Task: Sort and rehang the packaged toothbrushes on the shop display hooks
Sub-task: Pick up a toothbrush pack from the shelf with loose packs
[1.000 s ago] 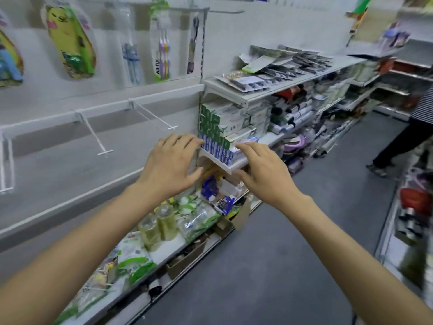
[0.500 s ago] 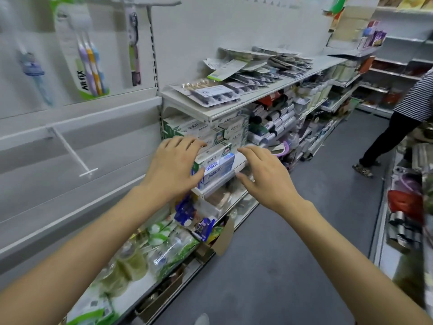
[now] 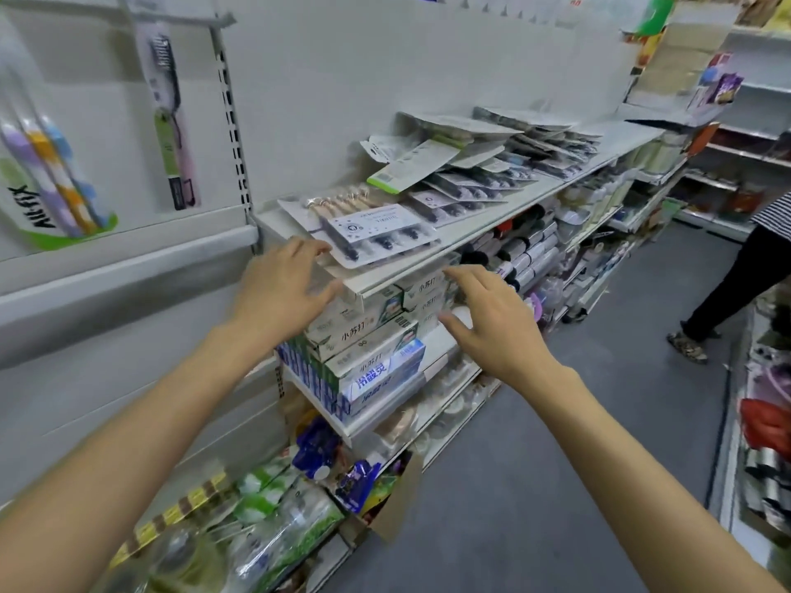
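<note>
Several packaged toothbrushes lie loose in overlapping piles on the white top shelf (image 3: pixel 428 267). The nearest toothbrush pack (image 3: pixel 368 231) is flat at the shelf's near end, and more packs (image 3: pixel 471 181) stretch away to the right. On the wall panel at left hang a single dark toothbrush pack (image 3: pixel 171 122) and a multicolour toothbrush pack (image 3: pixel 47 181). My left hand (image 3: pixel 282 288) is open with spread fingers just in front of the nearest pack, at the shelf's corner. My right hand (image 3: pixel 488 318) is open below the shelf edge, in front of the boxes. Neither hand holds anything.
Stacked toothpaste boxes (image 3: pixel 368 353) fill the shelf under my hands. Bagged goods (image 3: pixel 274 507) and a cardboard box (image 3: pixel 398 498) crowd the bottom shelf. The grey aisle floor (image 3: pixel 535 485) runs to the right, where a person (image 3: pixel 736 271) stands by more shelving (image 3: pixel 762 442).
My view has shifted right along the shelving and both hands have risen from the toothpaste boxes to the top shelf's edge, the left one nearing the closest pack.
</note>
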